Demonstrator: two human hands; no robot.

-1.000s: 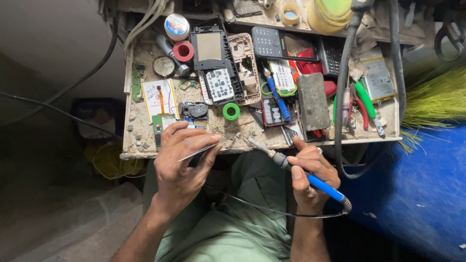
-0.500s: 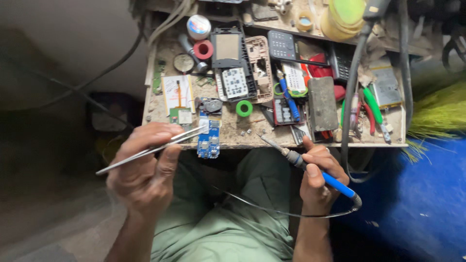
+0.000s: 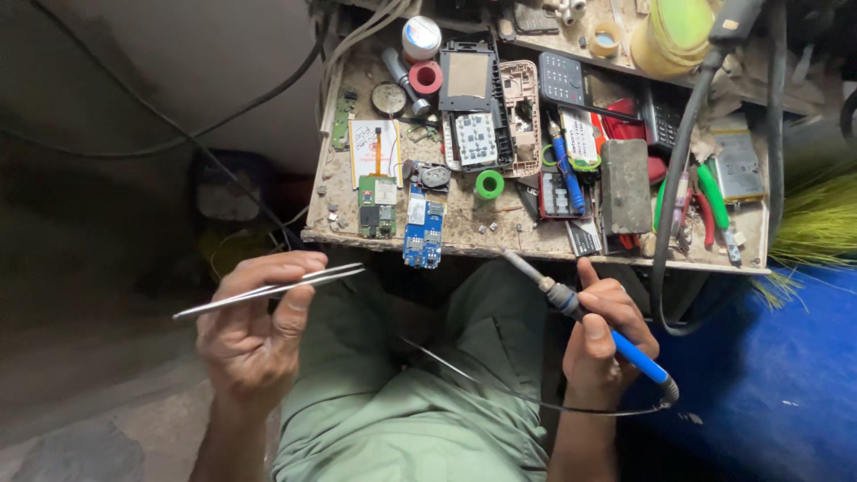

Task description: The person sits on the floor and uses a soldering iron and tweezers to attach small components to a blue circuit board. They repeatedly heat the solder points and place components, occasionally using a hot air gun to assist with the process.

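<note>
My left hand holds silver tweezers off the table's front left, over my lap, tips pointing right. A blue circuit board lies at the front edge of the small worn table, next to a green board. My right hand grips a blue-handled soldering iron; its metal tip points up-left, just below the table edge. A thin strand of solder wire curves across my green trousers.
The table carries phone frames, a keypad, a dark keypad phone, a green tape roll, a red roll, a grey block, green-handled pliers, a blue screwdriver. A thick grey cable hangs right.
My left hand drew back to the left with the tweezers. The blue board, held at the tweezer tips half a second ago, now lies on the table edge. The right hand barely moved.
</note>
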